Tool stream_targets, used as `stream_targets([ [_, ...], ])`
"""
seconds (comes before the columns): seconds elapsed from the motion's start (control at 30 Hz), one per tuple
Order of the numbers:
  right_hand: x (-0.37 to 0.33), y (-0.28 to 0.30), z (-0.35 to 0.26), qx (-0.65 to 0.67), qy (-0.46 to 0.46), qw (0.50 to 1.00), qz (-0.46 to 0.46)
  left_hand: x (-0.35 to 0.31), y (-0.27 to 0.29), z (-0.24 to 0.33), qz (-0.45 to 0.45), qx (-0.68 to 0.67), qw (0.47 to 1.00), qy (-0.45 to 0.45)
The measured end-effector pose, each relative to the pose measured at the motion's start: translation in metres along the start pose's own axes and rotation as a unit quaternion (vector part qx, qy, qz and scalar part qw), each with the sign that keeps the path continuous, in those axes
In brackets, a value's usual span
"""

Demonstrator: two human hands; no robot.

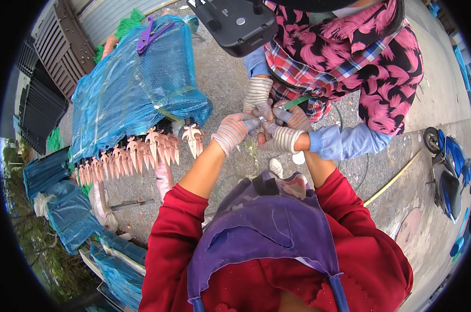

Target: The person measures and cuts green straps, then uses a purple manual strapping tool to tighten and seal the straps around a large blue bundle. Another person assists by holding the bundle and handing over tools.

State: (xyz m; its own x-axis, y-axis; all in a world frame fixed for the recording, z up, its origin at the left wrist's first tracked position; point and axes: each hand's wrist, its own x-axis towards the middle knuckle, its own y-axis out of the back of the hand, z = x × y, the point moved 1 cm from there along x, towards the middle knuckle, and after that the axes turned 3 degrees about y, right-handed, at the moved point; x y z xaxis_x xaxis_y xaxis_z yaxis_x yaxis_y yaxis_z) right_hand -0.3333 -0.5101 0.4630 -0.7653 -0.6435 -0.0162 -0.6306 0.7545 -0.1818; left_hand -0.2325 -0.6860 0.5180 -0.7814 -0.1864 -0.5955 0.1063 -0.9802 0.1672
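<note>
We are bringing our gloved left hand (231, 132) in from the left, its fingers lying close together beside a small pale piece (262, 119); whether they are gripping it, we cannot tell. Our gloved right hand (299, 119) is curling inward from beneath a co-worker's forearm, next to a green strap (297, 102), and we cannot tell whether its fingers are closing on anything. The co-worker's two gloves, one above (257, 94) and one below (283, 140), are crowding the same spot.

The strap is lying just above our right fingers, slanting toward the co-worker's checked cloth (318, 67). We are judging it light, thin and springy, perhaps slick under knit gloves, so pinching its flat faces near the lower end seems surest.

Farther out to the left, blue bubble wrap (136, 78) is covering a rack with pink spearheads (153, 145).

Overlapping fingers are hiding the strap's lower end, the co-worker's clothing is meeting its upper end, and the pale piece is looking too small to identify.
</note>
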Motion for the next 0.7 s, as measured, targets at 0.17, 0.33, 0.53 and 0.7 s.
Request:
stream_targets([
  [0.17,-0.02,-0.048,-0.09,0.175,-0.178,0.964,0.088,0.001,0.005,-0.001,-0.01,-0.012,1.0,0.006],
  [0.33,-0.009,-0.023,-0.046,0.257,-0.18,0.949,0.019,-0.003,0.004,-0.003,-0.013,-0.003,1.0,0.011],
  [0.53,-0.025,-0.028,-0.052,0.191,-0.2,0.959,0.067,-0.013,-0.015,-0.004,0.003,0.034,0.999,0.001],
  [0.7,-0.012,0.001,0.014,0.12,-0.132,0.984,0.03,-0.006,-0.014,-0.019,0.004,0.049,0.999,0.005],
])
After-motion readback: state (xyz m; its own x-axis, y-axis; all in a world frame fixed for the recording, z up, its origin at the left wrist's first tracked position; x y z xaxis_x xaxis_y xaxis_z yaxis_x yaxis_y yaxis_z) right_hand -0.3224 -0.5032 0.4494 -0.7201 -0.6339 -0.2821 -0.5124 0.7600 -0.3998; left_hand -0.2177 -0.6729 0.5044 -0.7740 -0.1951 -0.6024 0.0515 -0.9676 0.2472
